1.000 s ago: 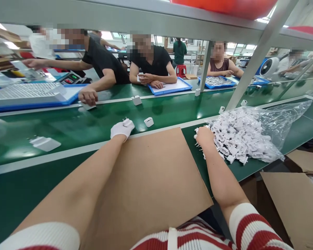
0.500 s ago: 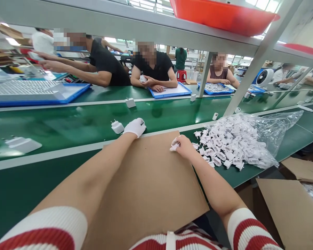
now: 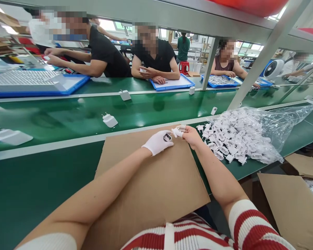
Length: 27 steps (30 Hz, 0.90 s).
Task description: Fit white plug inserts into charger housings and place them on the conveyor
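My left hand (image 3: pixel 158 143), in a white glove, is closed round a white charger housing (image 3: pixel 167 138) whose open end faces right. Just beside it, my right hand (image 3: pixel 192 135) pinches a small white plug piece (image 3: pixel 176 132) between thumb and fingers. The two parts are close together; whether they touch I cannot tell. Both hands are above the far end of a brown cardboard sheet (image 3: pixel 151 184). To the right of my right hand lies a heap of white plug pieces (image 3: pixel 232 135), spilling from a clear plastic bag (image 3: pixel 289 119).
Beyond the cardboard runs a green conveyor belt (image 3: pixel 146 114) with spaced white chargers (image 3: pixel 110 120). Several co-workers sit across it with blue trays (image 3: pixel 172 86). A slanted metal post (image 3: pixel 266 55) and overhead shelf (image 3: pixel 172 21) frame the view. Cardboard boxes (image 3: pixel 289 205) stand at lower right.
My left hand has come back from the belt's edge to the right, beside my right hand, bringing the charger housing. My right hand stays nearly in place with the plug piece.
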Each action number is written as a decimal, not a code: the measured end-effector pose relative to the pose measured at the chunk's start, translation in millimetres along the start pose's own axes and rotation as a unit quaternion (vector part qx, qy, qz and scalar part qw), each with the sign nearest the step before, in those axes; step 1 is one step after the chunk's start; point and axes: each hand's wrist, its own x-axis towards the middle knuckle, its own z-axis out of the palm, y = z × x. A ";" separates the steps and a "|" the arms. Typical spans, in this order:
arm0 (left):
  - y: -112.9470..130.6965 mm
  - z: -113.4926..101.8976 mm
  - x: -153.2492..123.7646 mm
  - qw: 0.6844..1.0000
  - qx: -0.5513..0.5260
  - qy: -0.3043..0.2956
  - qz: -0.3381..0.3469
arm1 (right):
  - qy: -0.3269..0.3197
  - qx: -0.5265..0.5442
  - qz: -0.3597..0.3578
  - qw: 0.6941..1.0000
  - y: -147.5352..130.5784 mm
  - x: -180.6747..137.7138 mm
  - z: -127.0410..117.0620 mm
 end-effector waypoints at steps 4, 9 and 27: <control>-6.5 7.7 -2.1 0.997 -0.050 0.049 -0.023 | 0.024 -0.040 -0.030 0.998 -1.9 -2.0 2.3; -9.9 14.0 -4.0 0.993 -0.069 0.084 -0.039 | 0.066 -0.268 -0.128 0.953 -2.3 -6.7 -3.3; -9.3 12.9 -4.2 0.994 -0.084 0.066 -0.036 | -0.036 -0.472 -0.303 0.827 3.4 -20.6 16.4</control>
